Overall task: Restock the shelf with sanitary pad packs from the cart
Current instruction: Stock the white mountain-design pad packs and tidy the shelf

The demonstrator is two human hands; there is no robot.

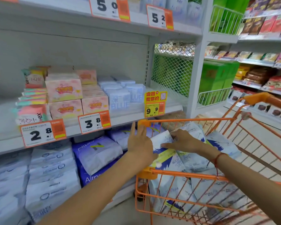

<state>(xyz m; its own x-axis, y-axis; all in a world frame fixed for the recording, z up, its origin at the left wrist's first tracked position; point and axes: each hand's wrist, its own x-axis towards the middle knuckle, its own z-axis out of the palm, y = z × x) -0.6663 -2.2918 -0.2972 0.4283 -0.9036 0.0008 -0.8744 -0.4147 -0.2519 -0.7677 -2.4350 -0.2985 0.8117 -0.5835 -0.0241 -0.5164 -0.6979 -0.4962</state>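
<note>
An orange wire cart (186,174) stands at the lower right, filled with several white-and-blue sanitary pad packs (199,161). Both hands are over its left end on one upright pack (163,143). My left hand (140,143) lies flat against the pack's left side with fingers straight. My right hand (183,140) grips the pack's top and right side, fingers curled over its edge. The middle shelf (130,117) just above holds pink boxes (63,90) and pale blue packs (120,98), with bare board at its right end behind a yellow price tag (155,104).
Below that shelf lie stacked purple and white packs (97,153). Price tags hang along the shelf edges. A green mesh end panel (172,72) and green boxes stand right of the shelf. Snack shelves (263,62) line the far right aisle.
</note>
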